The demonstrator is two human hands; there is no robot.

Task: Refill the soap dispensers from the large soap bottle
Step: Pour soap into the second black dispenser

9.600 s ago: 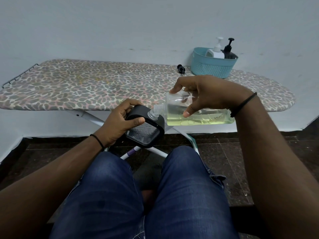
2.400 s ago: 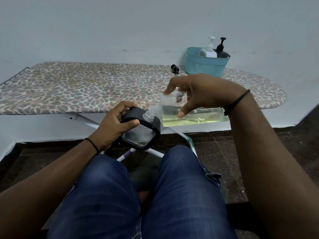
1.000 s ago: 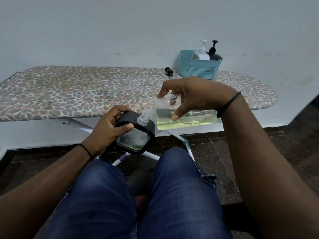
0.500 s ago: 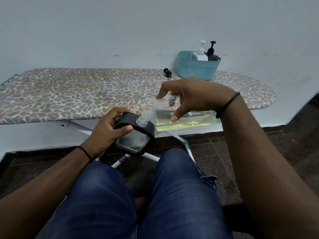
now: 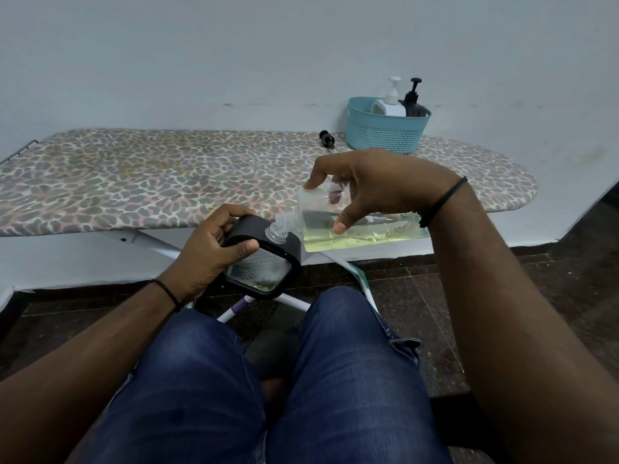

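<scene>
Pouring well means keeping the large soap bottle point(image 5: 355, 226), clamped in the right hand point(image 5: 371, 182), mouth-to-mouth with the dispenser point(image 5: 264, 259) the left hand point(image 5: 207, 249) grips at frame centre, tilting gently.

Ironing board point(image 5: 167, 182): the left and middle of the cover lie open, allowing a hand to pass freely. At the far right, a teal basket point(image 5: 385, 137) against the wall holds a white pump bottle point(image 5: 390, 103) and a black pump bottle point(image 5: 415, 103), obstructing that corner. A small black pump head point(image 5: 327, 139) lies just left of the basket. In front of the near edge, the left hand point(image 5: 204, 252) with the black dispenser point(image 5: 264, 259) and the right hand point(image 5: 371, 185) with the soap bottle point(image 5: 361, 226) occupy the space above the knees point(image 5: 284, 380).
</scene>
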